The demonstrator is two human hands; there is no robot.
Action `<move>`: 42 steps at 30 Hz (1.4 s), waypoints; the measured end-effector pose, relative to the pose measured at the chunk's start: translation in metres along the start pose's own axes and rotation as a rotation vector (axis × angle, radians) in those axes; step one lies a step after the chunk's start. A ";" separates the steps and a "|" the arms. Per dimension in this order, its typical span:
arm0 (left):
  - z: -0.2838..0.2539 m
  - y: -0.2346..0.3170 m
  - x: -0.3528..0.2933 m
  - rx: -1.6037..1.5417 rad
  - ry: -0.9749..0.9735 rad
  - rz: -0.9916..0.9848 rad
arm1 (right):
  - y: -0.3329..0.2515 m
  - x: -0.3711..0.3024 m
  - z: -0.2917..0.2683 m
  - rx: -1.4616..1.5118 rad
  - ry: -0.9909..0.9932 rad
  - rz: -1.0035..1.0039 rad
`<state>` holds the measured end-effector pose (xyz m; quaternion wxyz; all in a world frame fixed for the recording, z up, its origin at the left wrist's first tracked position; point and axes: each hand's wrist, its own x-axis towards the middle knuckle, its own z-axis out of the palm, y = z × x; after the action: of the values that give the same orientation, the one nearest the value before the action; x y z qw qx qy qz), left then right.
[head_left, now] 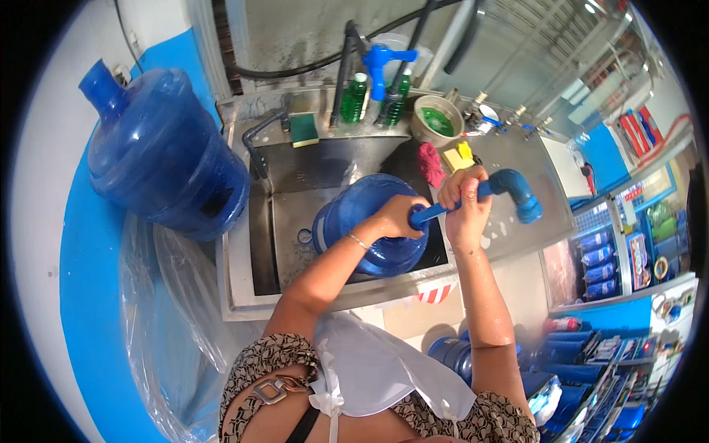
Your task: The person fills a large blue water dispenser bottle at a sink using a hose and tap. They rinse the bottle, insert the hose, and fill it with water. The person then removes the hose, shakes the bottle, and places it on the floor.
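Observation:
A large blue water jug leans in the steel sink, its mouth turned toward the right. My left hand is wrapped round the jug's neck. My right hand is closed round a blue plastic pipe with an elbow at its outer end. The pipe's other end goes into the jug's mouth; whatever is on that end inside is hidden. Water drops show on my right forearm. Behind the jug, a pink cloth and a yellow sponge lie near my right hand.
Another big blue jug stands left of the sink. Along the back ledge are a green scouring pad, green bottles, a blue-handled tap and a bowl of green liquid. Shelves with blue bottles stand at right.

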<state>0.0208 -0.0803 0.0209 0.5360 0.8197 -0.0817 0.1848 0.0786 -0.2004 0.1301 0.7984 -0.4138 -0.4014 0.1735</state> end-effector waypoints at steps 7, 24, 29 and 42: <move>0.047 0.069 -0.007 0.264 0.275 0.028 | -0.181 -0.050 -0.042 0.129 0.137 -0.516; 0.276 0.215 -0.013 0.622 0.422 0.478 | -0.291 -0.245 -0.139 -0.007 0.280 -0.488; 0.275 0.199 -0.023 0.686 0.493 0.450 | -0.396 -0.288 -0.211 0.078 0.115 -0.471; 0.332 0.191 -0.077 0.758 0.683 0.364 | -0.417 -0.320 -0.224 0.281 0.106 -0.482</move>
<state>-0.0416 -0.4658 0.0348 0.1583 0.8213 0.0289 0.5473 0.0336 -0.7612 0.2292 0.8862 -0.2003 -0.4177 0.0108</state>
